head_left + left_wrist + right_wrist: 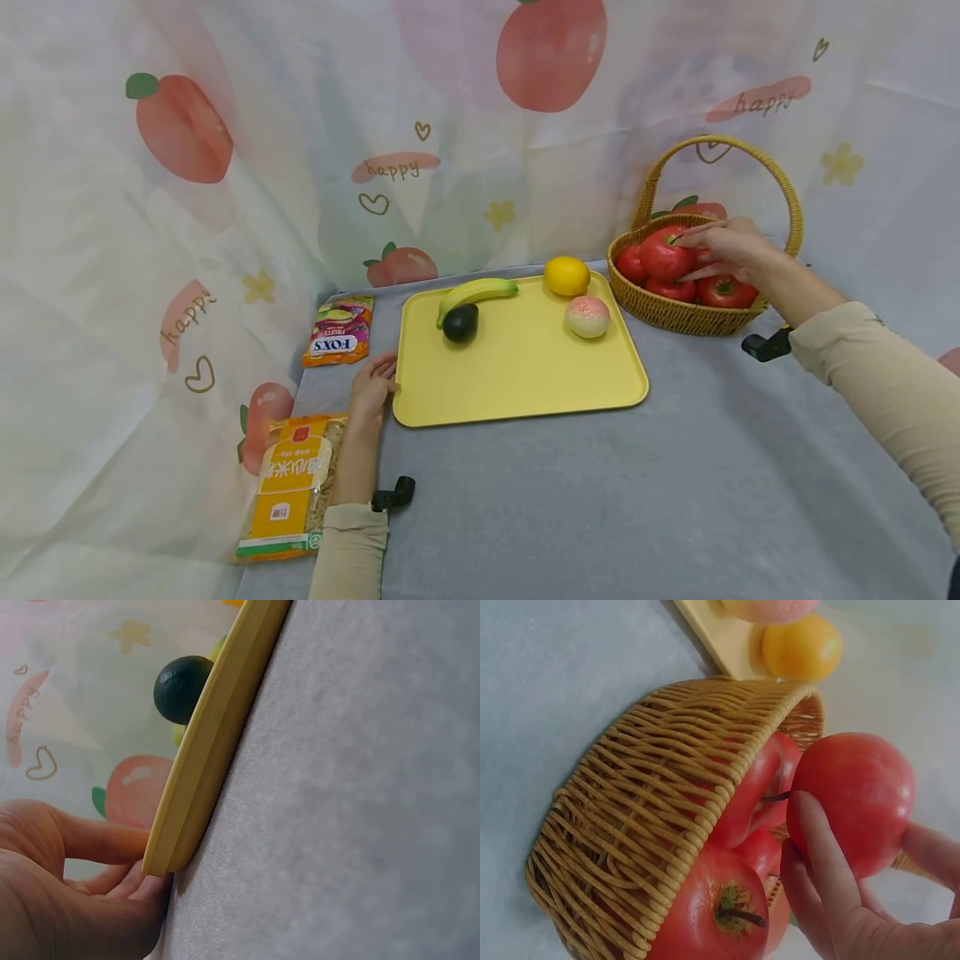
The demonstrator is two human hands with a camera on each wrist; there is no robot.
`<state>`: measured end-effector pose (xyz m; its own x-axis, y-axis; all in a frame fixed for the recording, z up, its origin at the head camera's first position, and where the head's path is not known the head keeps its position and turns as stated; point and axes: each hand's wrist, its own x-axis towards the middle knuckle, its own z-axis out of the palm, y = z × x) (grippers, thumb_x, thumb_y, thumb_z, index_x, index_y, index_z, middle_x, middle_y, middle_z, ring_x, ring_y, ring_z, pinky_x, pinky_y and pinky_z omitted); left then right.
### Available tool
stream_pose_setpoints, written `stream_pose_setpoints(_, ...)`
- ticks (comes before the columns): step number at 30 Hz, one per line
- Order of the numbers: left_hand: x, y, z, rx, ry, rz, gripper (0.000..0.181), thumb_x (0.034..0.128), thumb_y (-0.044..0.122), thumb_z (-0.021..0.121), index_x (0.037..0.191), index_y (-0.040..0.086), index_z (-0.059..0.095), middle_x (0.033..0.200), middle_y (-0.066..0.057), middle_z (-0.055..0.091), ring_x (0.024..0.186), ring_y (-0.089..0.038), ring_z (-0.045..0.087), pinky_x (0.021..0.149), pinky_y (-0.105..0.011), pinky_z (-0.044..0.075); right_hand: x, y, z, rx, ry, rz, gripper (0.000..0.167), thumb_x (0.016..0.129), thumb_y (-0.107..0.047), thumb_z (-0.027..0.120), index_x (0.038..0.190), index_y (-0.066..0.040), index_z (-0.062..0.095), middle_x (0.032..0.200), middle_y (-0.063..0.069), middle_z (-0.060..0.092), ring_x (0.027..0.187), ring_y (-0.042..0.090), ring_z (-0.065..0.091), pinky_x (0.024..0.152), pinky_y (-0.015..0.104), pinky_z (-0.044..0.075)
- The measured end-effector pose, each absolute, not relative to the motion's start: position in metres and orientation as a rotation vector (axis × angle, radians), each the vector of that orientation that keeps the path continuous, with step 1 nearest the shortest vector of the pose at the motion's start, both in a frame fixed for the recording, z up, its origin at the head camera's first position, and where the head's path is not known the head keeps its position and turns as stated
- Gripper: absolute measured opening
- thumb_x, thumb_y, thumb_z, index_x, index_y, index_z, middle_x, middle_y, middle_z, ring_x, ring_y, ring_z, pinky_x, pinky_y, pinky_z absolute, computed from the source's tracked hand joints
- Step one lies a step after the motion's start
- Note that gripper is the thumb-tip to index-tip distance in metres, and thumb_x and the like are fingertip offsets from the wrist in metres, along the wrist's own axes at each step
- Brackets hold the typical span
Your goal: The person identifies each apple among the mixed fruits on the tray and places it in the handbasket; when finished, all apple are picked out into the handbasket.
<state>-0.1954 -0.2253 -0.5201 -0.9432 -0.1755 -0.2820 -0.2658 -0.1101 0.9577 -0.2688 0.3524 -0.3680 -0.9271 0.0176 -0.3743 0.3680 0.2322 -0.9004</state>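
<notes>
At the left end of the yellow tray (517,375), my left hand (372,387) pinches the rim. The left wrist view shows its fingers and thumb around the tray's edge (202,765). My right hand (727,248) grips a red apple (859,799) by its sides, over the wicker basket (682,319). Several other red apples (712,900) lie inside the basket, partly hidden by its wall. On the tray are a banana (480,292), a dark avocado (461,323), a yellow lemon (567,276) and a pinkish peach (588,317).
A FOX'S candy bag (339,331) lies left of the tray. Nearer, a yellow food packet (288,492) is partly covered by the left forearm. The basket's tall handle (797,200) arches above the right hand. Grey cloth (600,500) covers the table; a printed curtain (465,192) hangs behind.
</notes>
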Motion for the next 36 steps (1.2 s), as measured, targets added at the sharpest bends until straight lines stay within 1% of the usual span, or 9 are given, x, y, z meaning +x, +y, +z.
stream_pose_setpoints(4,-0.195,-0.226,-0.52,-0.515,2.064,2.229,0.067,0.084,-0.026,0.044,0.149,-0.008,0.046,0.155,-0.027,0.047,0.147,-0.035,0.044,0.12,-0.042,0.037,-0.269,0.355,-0.367,0.37,2.222,-1.785,0.052,0.106,-0.023,0.059,0.15,0.001,0.046,0.14,0.01,0.045,0.122,0.03,0.055,0.097,0.056,0.054)
stream_pose_setpoints(7,-0.195,-0.226,-0.52,-0.517,2.064,2.228,0.068,0.0836,-0.027,0.044,0.149,-0.008,0.046,0.155,-0.027,0.047,0.147,-0.034,0.044,0.12,-0.042,0.038,-0.269,0.356,-0.368,0.407,2.229,-1.79,0.051,0.105,-0.024,0.059,0.149,0.0,0.047,0.135,0.009,0.046,0.125,0.033,0.053,0.098,0.056,0.054)
stream_pose_setpoints(10,-0.195,-0.225,-0.52,-0.515,2.067,2.225,0.068,0.0834,-0.027,0.044,0.149,-0.008,0.046,0.155,-0.027,0.047,0.147,-0.035,0.044,0.12,-0.042,0.038,-0.269,0.355,-0.367,0.441,2.241,-1.788,0.057,0.105,-0.025,0.059,0.152,0.001,0.041,0.136,0.011,0.045,0.132,0.038,0.047,0.098,0.056,0.054)
stream_pose_setpoints(13,-0.195,-0.225,-0.519,-0.514,2.069,2.221,0.069,0.0832,-0.027,0.043,0.149,-0.008,0.046,0.155,-0.027,0.047,0.147,-0.034,0.044,0.12,-0.042,0.038,-0.27,0.355,-0.367,0.463,2.247,-1.79,0.061,0.105,-0.025,0.06,0.155,0.002,0.037,0.136,0.014,0.044,0.134,0.04,0.044,0.099,0.056,0.053)
stream_pose_setpoints(19,-0.195,-0.225,-0.52,-0.53,2.08,2.21,0.069,0.0834,-0.026,0.045,0.148,-0.004,0.049,0.154,-0.024,0.049,0.145,-0.032,0.046,0.118,-0.041,0.04,-0.272,0.36,-0.367,0.474,2.219,-1.815,0.06,0.104,-0.023,0.061,0.154,0.0,0.037,0.137,0.012,0.044,0.132,0.037,0.046,0.098,0.055,0.053)
stream_pose_setpoints(21,-0.195,-0.225,-0.52,-0.527,2.083,2.207,0.068,0.0834,-0.026,0.045,0.148,-0.005,0.048,0.154,-0.025,0.049,0.145,-0.033,0.046,0.119,-0.042,0.04,-0.272,0.362,-0.367,0.481,2.206,-1.83,0.059,0.103,-0.022,0.062,0.153,-0.001,0.039,0.137,0.012,0.044,0.131,0.035,0.046,0.098,0.054,0.054)
stream_pose_setpoints(28,-0.195,-0.226,-0.521,-0.516,2.066,2.229,0.069,0.0822,-0.027,0.044,0.149,-0.008,0.047,0.154,-0.027,0.048,0.146,-0.035,0.045,0.12,-0.043,0.038,-0.274,0.365,-0.368,0.511,2.214,-1.861,0.044,0.102,-0.02,0.065,0.139,-0.003,0.049,0.133,0.012,0.043,0.129,0.034,0.048,0.095,0.054,0.055)
stream_pose_setpoints(33,-0.195,-0.225,-0.519,-0.514,2.063,2.233,0.07,0.0818,-0.027,0.044,0.149,-0.008,0.046,0.154,-0.027,0.047,0.146,-0.035,0.045,0.12,-0.043,0.038,-0.275,0.366,-0.37,0.538,2.238,-1.862,0.036,0.101,-0.019,0.065,0.131,-0.004,0.052,0.131,0.013,0.044,0.124,0.033,0.053,0.093,0.054,0.056)
stream_pose_setpoints(36,-0.194,-0.224,-0.518,-0.511,2.07,2.229,0.07,0.0813,-0.027,0.043,0.149,-0.008,0.046,0.154,-0.027,0.047,0.146,-0.035,0.045,0.119,-0.043,0.039,-0.276,0.366,-0.372,0.567,2.246,-1.869,0.034,0.101,-0.018,0.066,0.128,-0.004,0.051,0.129,0.013,0.044,0.124,0.034,0.052,0.092,0.054,0.057)
